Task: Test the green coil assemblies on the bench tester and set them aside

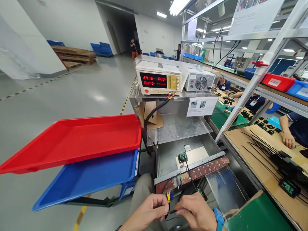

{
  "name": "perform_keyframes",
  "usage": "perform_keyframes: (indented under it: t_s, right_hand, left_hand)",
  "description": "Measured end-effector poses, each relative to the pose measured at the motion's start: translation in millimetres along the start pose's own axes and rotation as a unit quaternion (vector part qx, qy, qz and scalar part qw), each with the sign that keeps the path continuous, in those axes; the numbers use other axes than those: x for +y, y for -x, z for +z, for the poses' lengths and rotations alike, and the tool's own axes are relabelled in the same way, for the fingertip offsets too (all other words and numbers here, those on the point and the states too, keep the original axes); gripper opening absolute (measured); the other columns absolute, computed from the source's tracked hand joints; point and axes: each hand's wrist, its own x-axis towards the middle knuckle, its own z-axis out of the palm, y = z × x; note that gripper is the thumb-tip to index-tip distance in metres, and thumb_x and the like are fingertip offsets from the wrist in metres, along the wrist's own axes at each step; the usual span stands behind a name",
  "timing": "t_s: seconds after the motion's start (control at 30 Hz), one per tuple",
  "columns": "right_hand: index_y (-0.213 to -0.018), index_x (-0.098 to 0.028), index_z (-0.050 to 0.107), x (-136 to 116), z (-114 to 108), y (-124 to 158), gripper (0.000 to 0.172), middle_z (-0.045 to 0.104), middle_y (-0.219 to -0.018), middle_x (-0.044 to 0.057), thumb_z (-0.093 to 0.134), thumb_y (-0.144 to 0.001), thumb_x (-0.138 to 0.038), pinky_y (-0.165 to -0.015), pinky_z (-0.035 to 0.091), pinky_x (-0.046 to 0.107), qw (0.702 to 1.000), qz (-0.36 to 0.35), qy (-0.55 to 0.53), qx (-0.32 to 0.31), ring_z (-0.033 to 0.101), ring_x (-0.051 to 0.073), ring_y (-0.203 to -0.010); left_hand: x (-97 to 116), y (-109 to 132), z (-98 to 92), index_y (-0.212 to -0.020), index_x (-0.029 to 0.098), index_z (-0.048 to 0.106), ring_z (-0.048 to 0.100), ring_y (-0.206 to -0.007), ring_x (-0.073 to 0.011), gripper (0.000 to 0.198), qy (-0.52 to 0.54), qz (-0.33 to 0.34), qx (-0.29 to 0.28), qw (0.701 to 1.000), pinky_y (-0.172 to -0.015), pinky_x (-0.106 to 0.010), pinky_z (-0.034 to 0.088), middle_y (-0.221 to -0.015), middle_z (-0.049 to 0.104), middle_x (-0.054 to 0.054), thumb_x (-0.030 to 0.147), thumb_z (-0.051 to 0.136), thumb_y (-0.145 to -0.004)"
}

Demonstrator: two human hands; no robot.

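My left hand [155, 207] is closed at the bottom centre, its fingertips pinched on a thin black cable beside a yellow connector [169, 196]. Just to its right, my right hand [196, 208], with a blue watch on the wrist, pinches the end of a black cable [172, 211]. The fingers partly hide both cable ends, and I cannot tell whether they touch. Past the right fingers shows a small green circuit board [200, 191] in a black housing. A round black and green device [183, 156] sits in the metal drawer [166, 154], its cable running down toward my hands.
A power supply [157, 78] with red digits stands on the metal cabinet. At left, a red tray [96, 138] overlaps a blue tray [96, 179]. The workbench [240, 141] at right carries black cables and devices; a co-worker's hand [288, 139] rests there. A white post [247, 86] rises between.
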Motion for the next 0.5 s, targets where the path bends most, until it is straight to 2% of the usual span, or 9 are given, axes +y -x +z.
perform_keyframes:
  t_s: [0.1,0.13,0.2,0.3,0.37,0.43,0.5]
  right_hand:
    - [-0.092,-0.019,0.074,-2,-4,2,0.035,0.072,-0.075,0.003,0.053,-0.102,-0.046,-0.063,0.043,0.022,0.996,0.021,-0.085,-0.028,0.065,0.013,-0.066]
    - [-0.090,-0.019,0.075,-2,-4,4,0.036,0.073,-0.076,0.004,0.055,-0.101,-0.046,-0.064,0.044,0.023,0.992,0.034,-0.114,-0.035,0.065,0.014,-0.067]
    - [-0.089,-0.019,0.076,0,-1,6,0.034,0.074,-0.078,0.005,0.058,-0.099,-0.046,-0.067,0.045,0.024,0.983,0.070,-0.162,-0.059,0.066,0.015,-0.069]
    - [-0.088,-0.019,0.075,8,10,11,0.035,0.072,-0.074,0.004,0.060,-0.097,-0.048,-0.065,0.045,0.025,0.958,0.148,-0.231,-0.087,0.064,0.016,-0.066]
    - [-0.087,-0.018,0.073,13,21,13,0.037,0.067,-0.067,0.002,0.061,-0.096,-0.051,-0.059,0.042,0.025,0.939,0.202,-0.268,-0.075,0.059,0.015,-0.060]
    - [-0.085,-0.017,0.068,17,33,13,0.038,0.061,-0.063,0.000,0.058,-0.097,-0.052,-0.055,0.037,0.024,0.936,0.241,-0.253,-0.040,0.053,0.013,-0.056]
    - [-0.082,-0.018,0.064,19,43,10,0.037,0.058,-0.064,-0.001,0.054,-0.099,-0.049,-0.056,0.034,0.024,0.950,0.260,-0.172,-0.002,0.050,0.013,-0.057]
  left_hand:
    - [-8,7,3.5,-0.064,0.020,0.067,0.045,-0.045,-0.0110,0.035,0.070,-0.073,-0.126,0.987,-0.048,-0.026,0.025,-0.049,0.060,0.002,0.052,0.080,-0.070]
    - [-11,10,7.2,-0.063,0.019,0.067,0.047,-0.045,-0.0112,0.038,0.100,-0.082,-0.145,0.981,-0.048,-0.026,0.026,-0.049,0.060,0.002,0.053,0.082,-0.067]
    - [-21,15,17.1,-0.063,0.018,0.065,0.051,-0.047,-0.0123,0.044,0.157,-0.087,-0.143,0.973,-0.049,-0.025,0.029,-0.049,0.057,0.001,0.058,0.085,-0.061]
    - [-41,20,34.9,-0.060,0.018,0.059,0.050,-0.048,-0.0135,0.054,0.218,-0.087,-0.094,0.968,-0.051,-0.027,0.035,-0.049,0.050,0.001,0.065,0.085,-0.053]
    - [-56,18,45.6,-0.060,0.020,0.052,0.045,-0.047,-0.0118,0.060,0.237,-0.073,-0.027,0.968,-0.049,-0.027,0.035,-0.050,0.043,0.004,0.071,0.082,-0.051]
    - [-71,14,52.5,-0.068,0.021,0.051,0.042,-0.048,-0.0101,0.060,0.235,-0.053,0.071,0.968,-0.048,-0.025,0.033,-0.056,0.041,0.006,0.076,0.074,-0.060]
    - [-84,10,54.5,-0.082,0.020,0.054,0.044,-0.052,-0.0095,0.054,0.205,-0.032,0.183,0.961,-0.049,-0.022,0.032,-0.064,0.046,0.005,0.073,0.063,-0.075]
